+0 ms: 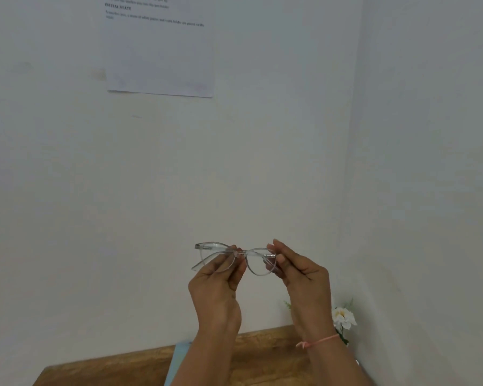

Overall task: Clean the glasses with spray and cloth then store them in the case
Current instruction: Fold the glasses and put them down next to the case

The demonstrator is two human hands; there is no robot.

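Note:
I hold a pair of clear-framed glasses [258,261] up in front of the white wall, above the table. My left hand [216,285] pinches the frame near the bridge and left lens. My right hand [301,274] grips the right end of the frame at the hinge. One temple arm sticks out down to the left. A light blue thing [176,360], partly hidden behind my left forearm, lies on the table; I cannot tell if it is the cloth. No spray bottle or case is in view.
A wooden table [262,355] fills the bottom edge. White artificial flowers [343,319] stand at its back right corner by the wall. A printed sheet of paper [159,51] hangs on the wall at the top.

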